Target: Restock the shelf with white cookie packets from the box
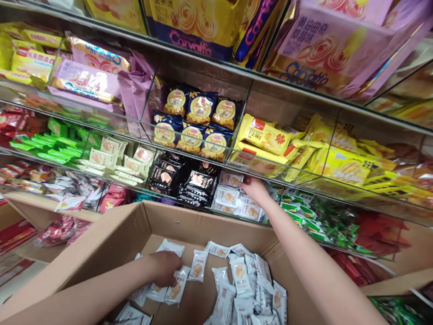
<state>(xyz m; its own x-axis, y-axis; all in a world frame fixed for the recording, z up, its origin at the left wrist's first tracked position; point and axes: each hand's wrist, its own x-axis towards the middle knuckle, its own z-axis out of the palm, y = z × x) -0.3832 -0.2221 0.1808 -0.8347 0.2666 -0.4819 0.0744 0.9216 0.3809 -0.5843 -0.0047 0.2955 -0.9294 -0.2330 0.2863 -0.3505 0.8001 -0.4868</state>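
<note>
My left hand (165, 267) is inside the cardboard box (209, 220), its fingers curled over small white snack packets (177, 289) with a biscuit picture. More of the same white packets (241, 277) lie heaped on the right side of the box. My right hand (254, 187) reaches under a glass shelf edge into a compartment, its fingertips closed at the edge of a white packet (232, 178). Below it, other white packets (226, 197) sit in rows in that compartment. Part of the right hand is behind the glass.
Black snack packets (198, 182) fill the neighbouring compartment on the left, and green-and-white packets (301, 210) lie on the right. On the shelf above are navy cookie bags (200, 108) and yellow bags (264, 135). Glass dividers and shelf edges separate the compartments.
</note>
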